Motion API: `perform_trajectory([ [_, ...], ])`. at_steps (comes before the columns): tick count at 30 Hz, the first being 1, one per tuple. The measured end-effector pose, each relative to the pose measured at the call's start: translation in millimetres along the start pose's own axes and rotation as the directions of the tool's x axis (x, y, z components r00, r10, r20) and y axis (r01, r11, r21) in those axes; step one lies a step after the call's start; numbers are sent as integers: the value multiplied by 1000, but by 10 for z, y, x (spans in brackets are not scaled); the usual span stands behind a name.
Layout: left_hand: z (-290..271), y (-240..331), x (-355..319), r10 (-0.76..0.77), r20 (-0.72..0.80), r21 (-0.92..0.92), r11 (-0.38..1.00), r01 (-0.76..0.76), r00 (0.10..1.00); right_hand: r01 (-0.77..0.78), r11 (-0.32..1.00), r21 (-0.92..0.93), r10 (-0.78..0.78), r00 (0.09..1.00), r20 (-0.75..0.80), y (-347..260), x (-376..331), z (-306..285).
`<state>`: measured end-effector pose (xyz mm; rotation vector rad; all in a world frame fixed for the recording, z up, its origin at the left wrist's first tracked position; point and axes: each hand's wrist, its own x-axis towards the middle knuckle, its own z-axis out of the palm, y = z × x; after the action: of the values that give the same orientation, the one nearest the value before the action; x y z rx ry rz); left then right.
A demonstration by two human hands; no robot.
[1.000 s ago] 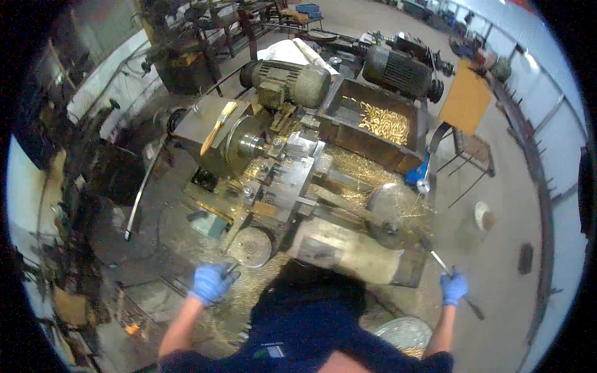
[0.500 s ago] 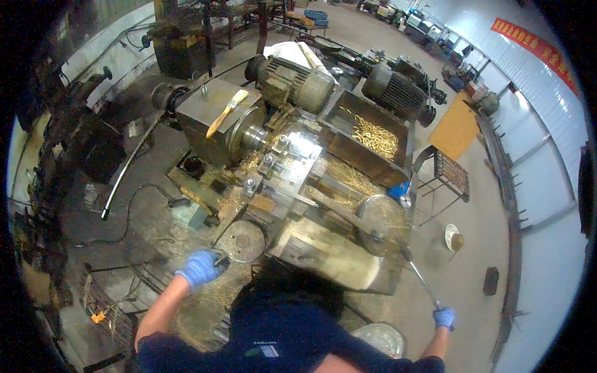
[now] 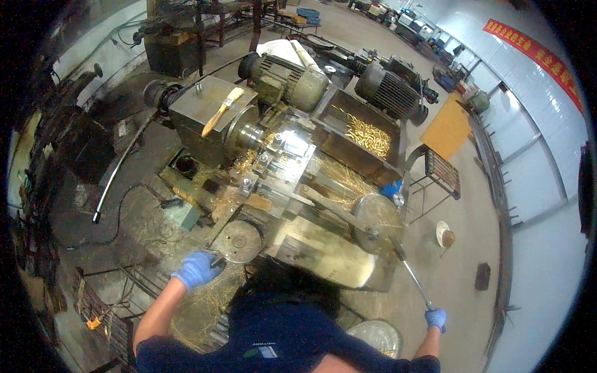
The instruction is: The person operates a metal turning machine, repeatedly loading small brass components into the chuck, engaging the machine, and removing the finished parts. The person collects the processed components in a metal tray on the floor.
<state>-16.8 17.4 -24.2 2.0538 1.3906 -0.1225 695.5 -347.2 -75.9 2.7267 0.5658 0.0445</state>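
My left hand, in a blue glove, is closed around the dark crank handle at the edge of a round metal handwheel on the front of a small lathe. At the far right, my right hand, also blue-gloved, is wrapped around the end of a long metal lever. That lever runs up to a larger metal disc. Between the two wheels lies the bright tool slide, facing the lathe's chuck. Brass shavings cover the bed around it.
A wooden-handled brush lies on the headstock. Behind the slide, a metal bin holds many small brass pieces. Two motors stand at the back. A white bowl-like object and a rack are to the right.
The whole scene has shifted slightly to the left in the picture. Both hands keep their grips, with little visible movement of the wheel or lever.
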Motion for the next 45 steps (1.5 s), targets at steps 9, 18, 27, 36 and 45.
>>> perform_trajectory([
  [9, 8, -15, -2, -11, 5, 38, 999, 11, 1000, -74, 997, 30, 73, 997, 25, -4, -84, 70],
  [18, 63, -116, 12, 1, 13, 16, 1000, -1, 1000, -65, 998, 13, 65, 997, 39, -90, -268, 8],
  [27, 97, -164, 56, 23, 6, 1, 1000, -23, 1000, -99, 994, -49, 103, 990, 95, 7, -348, 89],
  [36, 68, -153, 47, -8, 39, 36, 999, 7, 999, -87, 996, 37, 85, 995, 49, -68, -497, 28],
  [45, 43, -104, 19, -41, 26, 40, 998, 40, 999, -75, 997, -8, 75, 994, 84, -40, -497, 134],
])
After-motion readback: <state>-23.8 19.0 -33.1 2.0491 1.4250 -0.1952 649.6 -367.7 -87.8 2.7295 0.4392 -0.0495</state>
